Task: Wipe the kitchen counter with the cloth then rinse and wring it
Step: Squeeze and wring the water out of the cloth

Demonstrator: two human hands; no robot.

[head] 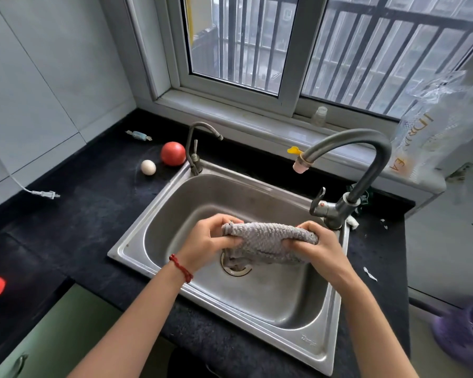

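The step in hand looks like the wringing: the wiping seems finished, and no water runs from the tap. At the far left of the frame the dark, speckled counter [74, 214] carries a white plug [45, 194], and further in, at the upper left of the sink, a smooth white egg [148, 167] and a round red tomato [173, 153] sit close together. Left of centre, the left hand [205, 241], with a red string bracelet [181, 268] on the wrist, is closed tight on one end of the cloth [265, 240]. The cloth is grey, with a scaly woven texture, bunched into a thick roll, and it hangs over the drain of the shiny steel sink [137, 249]. Right of centre, the right hand [318, 245] is clamped on the other end, just below the curved grey faucet [366, 159]. I think the next move calls for turning the two hands in opposite directions, firmly, while the cloth is kept low over the basin.
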